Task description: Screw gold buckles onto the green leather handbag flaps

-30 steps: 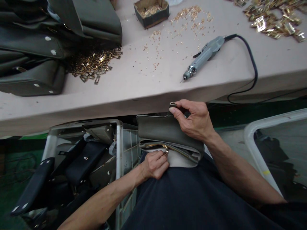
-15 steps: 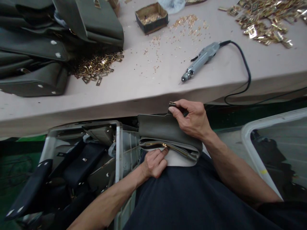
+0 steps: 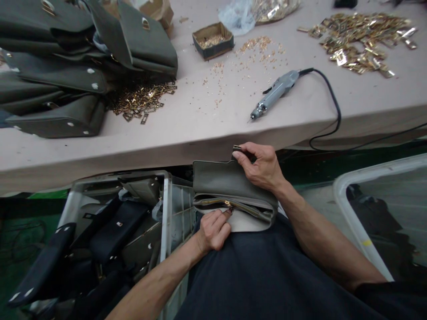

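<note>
An olive-grey handbag (image 3: 213, 178) rests on my lap with its flap raised toward the table. My right hand (image 3: 262, 164) pinches the flap's narrow tab (image 3: 236, 149), which has a metal piece at its tip. Below the flap, a gold zipper (image 3: 243, 207) crosses the bag's inside. My left hand (image 3: 215, 229) is closed at the zipper pull (image 3: 228, 204), thumb and forefinger together over the pale front panel. What lies under the curled fingers of my left hand is hidden.
A grey electric screwdriver (image 3: 275, 95) lies on the table, its cable trailing right. Around it are scattered screws, a small box (image 3: 213, 42), gold metal fittings (image 3: 360, 42) and stacked olive bags (image 3: 60, 71). Crates (image 3: 166, 222) flank me; the left one holds dark bags.
The view has shifted slightly, so the table items appear a little lower. My left fingers have drawn slightly back from the zipper slider. My right hand still holds the tab.
</note>
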`<state>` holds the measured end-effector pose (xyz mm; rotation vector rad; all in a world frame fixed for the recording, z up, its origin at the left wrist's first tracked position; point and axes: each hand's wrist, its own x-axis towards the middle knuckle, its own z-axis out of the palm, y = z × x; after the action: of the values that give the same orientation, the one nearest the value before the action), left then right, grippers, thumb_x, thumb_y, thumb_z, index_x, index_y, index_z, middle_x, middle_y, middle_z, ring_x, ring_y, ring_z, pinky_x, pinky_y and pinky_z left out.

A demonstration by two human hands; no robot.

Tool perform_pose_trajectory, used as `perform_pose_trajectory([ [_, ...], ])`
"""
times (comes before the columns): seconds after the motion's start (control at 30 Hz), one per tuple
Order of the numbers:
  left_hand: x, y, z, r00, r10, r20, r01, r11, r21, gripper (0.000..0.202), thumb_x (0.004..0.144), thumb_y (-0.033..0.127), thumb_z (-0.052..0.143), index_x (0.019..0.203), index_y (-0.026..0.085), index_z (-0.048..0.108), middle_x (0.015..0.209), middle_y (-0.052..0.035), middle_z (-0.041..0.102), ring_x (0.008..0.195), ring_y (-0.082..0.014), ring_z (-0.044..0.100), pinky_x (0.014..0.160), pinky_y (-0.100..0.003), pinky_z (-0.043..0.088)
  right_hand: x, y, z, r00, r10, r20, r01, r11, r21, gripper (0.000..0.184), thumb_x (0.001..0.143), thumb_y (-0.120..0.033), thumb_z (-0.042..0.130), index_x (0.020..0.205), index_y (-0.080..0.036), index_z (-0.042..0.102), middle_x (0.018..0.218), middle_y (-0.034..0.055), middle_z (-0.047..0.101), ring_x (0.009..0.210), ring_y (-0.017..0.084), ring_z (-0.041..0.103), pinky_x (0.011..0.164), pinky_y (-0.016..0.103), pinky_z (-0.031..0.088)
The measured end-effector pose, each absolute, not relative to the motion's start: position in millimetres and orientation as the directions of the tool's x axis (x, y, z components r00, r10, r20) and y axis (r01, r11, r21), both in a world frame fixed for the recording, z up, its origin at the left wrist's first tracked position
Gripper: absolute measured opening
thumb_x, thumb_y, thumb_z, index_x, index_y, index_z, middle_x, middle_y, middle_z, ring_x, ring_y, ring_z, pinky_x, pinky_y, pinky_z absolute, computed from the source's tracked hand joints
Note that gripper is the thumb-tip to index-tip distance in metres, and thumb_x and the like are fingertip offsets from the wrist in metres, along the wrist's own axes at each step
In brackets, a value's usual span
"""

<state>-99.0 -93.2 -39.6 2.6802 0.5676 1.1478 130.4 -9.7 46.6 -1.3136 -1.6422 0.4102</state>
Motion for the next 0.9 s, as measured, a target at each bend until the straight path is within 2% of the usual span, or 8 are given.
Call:
perform_pose_trajectory([
  [0.17,-94.3,-109.7,-9.1,0.649,0.468,0.600,0.357,-0.883,0.304,0.036,0.097,0.010,0.034,0.068,0.019,0.054,0.078,-0.0102,0.066,0.062,-0.0186,0.053,0.056,-0.033,0.040,139.7,-9.1,56.6,0.027,0.940,0.341,0.487,0.286,-0.825,0.026,0.098,-0.033,0.059,0.077,-0.018,0.061,0.069,-0.0004,0.057,0.063,0.015,0.049,0.063,0.029,0.037],
  [0.3,-85.6,-109.9,0.7,0.761,0.476,0.440,0.445,-0.877,0.180,0.024,0.087,0.004,0.054,0.070,0.021,0.053,0.064,-0.0006,0.058,0.053,-0.0152,0.054,0.045,-0.030,0.032,142.7,-0.4,58.4,-0.045,0.979,0.199,0.422,0.200,-0.884,0.033,0.099,-0.037,0.059,0.072,-0.019,0.056,0.064,-0.0022,0.051,0.059,0.013,0.044,0.058,0.030,0.032],
  [0.43,-75.4,-74.5,37.6,0.751,0.477,0.458,0.154,-0.800,0.580,0.021,0.087,0.018,0.068,0.071,0.021,0.055,0.063,0.0015,0.061,0.053,-0.0123,0.056,0.046,-0.026,0.039,138.0,7.7,47.2,-0.091,0.982,0.164,0.379,0.186,-0.906,0.037,0.098,-0.039,0.059,0.068,-0.019,0.054,0.062,-0.0024,0.049,0.059,0.013,0.042,0.057,0.030,0.029],
  [0.5,-70.9,-46.6,59.6,0.550,0.703,0.450,0.166,-0.620,0.767,0.009,0.090,0.019,0.067,0.082,0.020,0.062,0.076,-0.0017,0.070,0.064,-0.0128,0.063,0.057,-0.024,0.049,136.2,9.4,41.5,-0.104,0.985,0.139,0.331,0.166,-0.929,0.037,0.099,-0.039,0.059,0.068,-0.019,0.055,0.063,-0.0024,0.050,0.060,0.013,0.042,0.058,0.030,0.030],
  [0.57,-65.7,-18.5,73.2,0.326,0.853,0.408,0.280,-0.499,0.820,0.017,0.090,0.019,0.068,0.106,0.019,0.067,0.099,-0.0069,0.074,0.085,-0.0174,0.069,0.076,-0.029,0.057,136.4,10.3,38.6,-0.117,0.986,0.117,0.284,0.146,-0.948,0.036,0.098,-0.040,0.059,0.069,-0.018,0.056,0.063,-0.0022,0.052,0.061,0.014,0.044,0.059,0.029,0.033],
  [0.67,-54.1,11.6,73.5,0.296,0.899,0.324,0.389,-0.423,0.819,0.051,0.083,0.022,0.076,0.132,0.020,0.062,0.122,-0.0120,0.072,0.110,-0.0260,0.069,0.099,-0.043,0.055,138.7,10.8,39.2,-0.109,0.989,0.096,0.254,0.121,-0.960,0.036,0.098,-0.042,0.061,0.071,-0.018,0.060,0.066,-0.0016,0.055,0.064,0.015,0.047,0.062,0.028,0.036],
  [0.83,-34.1,19.6,60.2,0.329,0.930,0.166,0.517,-0.324,0.792,0.013,0.084,0.015,0.069,0.093,0.021,0.078,0.081,-0.0077,0.078,0.075,-0.0242,0.073,0.072,-0.035,0.056,140.5,9.9,36.9,-0.111,0.993,0.049,0.213,0.071,-0.974,0.040,0.100,-0.048,0.058,0.077,-0.018,0.068,0.069,0.0010,0.062,0.065,0.016,0.054,0.062,0.028,0.040],
  [0.9,-31.6,16.8,61.3,0.326,0.941,0.093,0.535,-0.264,0.802,0.012,0.084,0.017,0.068,0.081,0.022,0.078,0.071,-0.0059,0.076,0.068,-0.0231,0.071,0.065,-0.033,0.052,139.3,8.9,33.0,-0.105,0.994,0.011,0.200,0.032,-0.979,0.044,0.100,-0.051,0.056,0.075,-0.017,0.069,0.067,0.0022,0.064,0.063,0.016,0.057,0.061,0.028,0.042],
])
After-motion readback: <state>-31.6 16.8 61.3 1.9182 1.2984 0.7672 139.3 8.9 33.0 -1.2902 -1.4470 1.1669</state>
